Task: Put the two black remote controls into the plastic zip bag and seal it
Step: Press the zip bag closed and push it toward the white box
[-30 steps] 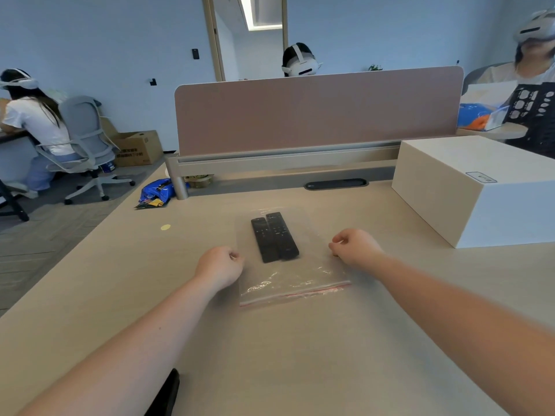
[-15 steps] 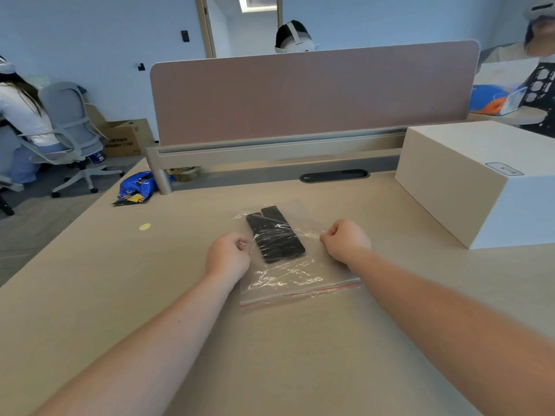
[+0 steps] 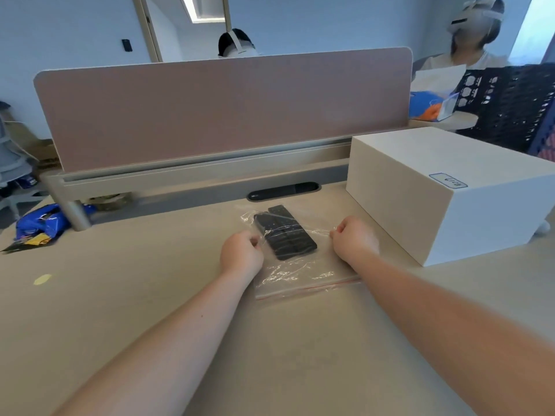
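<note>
A clear plastic zip bag (image 3: 300, 274) with a red zip strip along its near edge lies on the beige desk (image 3: 150, 295). Two black remote controls (image 3: 285, 232) lie side by side inside it, pointing away from me. My left hand (image 3: 240, 255) pinches the bag's left side beside the remotes. My right hand (image 3: 354, 238) pinches the right side. The film is pulled taut and slightly lifted between the two hands across the remotes.
A large white box (image 3: 444, 190) stands just right of my right hand. A pink divider panel (image 3: 225, 109) runs along the desk's far edge, with a black cable slot (image 3: 282, 192) below it. A blue snack wrapper (image 3: 39, 225) lies far left. People sit beyond.
Both hands have moved inward from beside the bag and pinched its sides. The film is now raised and stretched over the remotes. The camera has shifted closer and to the left.
</note>
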Available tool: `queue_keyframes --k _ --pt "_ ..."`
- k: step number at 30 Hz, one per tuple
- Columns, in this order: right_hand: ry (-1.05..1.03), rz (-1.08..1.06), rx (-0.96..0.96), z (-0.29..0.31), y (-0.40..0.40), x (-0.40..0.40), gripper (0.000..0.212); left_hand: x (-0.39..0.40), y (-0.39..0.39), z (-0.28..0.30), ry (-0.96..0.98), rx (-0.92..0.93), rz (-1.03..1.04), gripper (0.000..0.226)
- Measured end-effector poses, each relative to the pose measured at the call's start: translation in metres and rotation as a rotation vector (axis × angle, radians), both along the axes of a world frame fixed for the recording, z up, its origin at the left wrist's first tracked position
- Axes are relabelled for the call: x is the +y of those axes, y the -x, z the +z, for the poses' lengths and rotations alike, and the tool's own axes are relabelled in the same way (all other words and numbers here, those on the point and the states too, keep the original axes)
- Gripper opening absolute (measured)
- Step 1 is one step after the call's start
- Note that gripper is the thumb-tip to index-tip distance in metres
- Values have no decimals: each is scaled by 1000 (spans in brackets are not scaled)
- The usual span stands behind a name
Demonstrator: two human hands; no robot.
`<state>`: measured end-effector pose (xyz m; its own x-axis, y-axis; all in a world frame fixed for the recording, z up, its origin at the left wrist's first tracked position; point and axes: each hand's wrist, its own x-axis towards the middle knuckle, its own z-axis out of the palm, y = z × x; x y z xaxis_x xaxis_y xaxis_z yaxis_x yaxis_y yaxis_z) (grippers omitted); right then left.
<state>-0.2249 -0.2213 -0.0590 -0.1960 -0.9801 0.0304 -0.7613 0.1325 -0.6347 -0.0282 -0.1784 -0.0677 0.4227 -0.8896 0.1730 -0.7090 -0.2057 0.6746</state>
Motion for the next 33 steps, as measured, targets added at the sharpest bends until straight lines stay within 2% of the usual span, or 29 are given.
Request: queue_keyframes --k 8,13,21,26,30,33 --pt "48 -93 103 8 32 -28 17 -45 40 0 5 -29 -62 22" --pt "72 -104 261 12 38 -29 17 -56 60 1 14 -59 -79 24" --pt "163 77 557 18 40 -19 31 -49 64 0 19 -63 -64 27" --pt "193 200 663 15 45 -11 24 -43 65 2 -2 -54 -77 26" --pt "135 299 826 15 56 -5 31 -36 66 3 -37 -40 -80 33" --pt "114 341 875 16 60 -2 34 -27 65 2 -30 -42 -85 37"
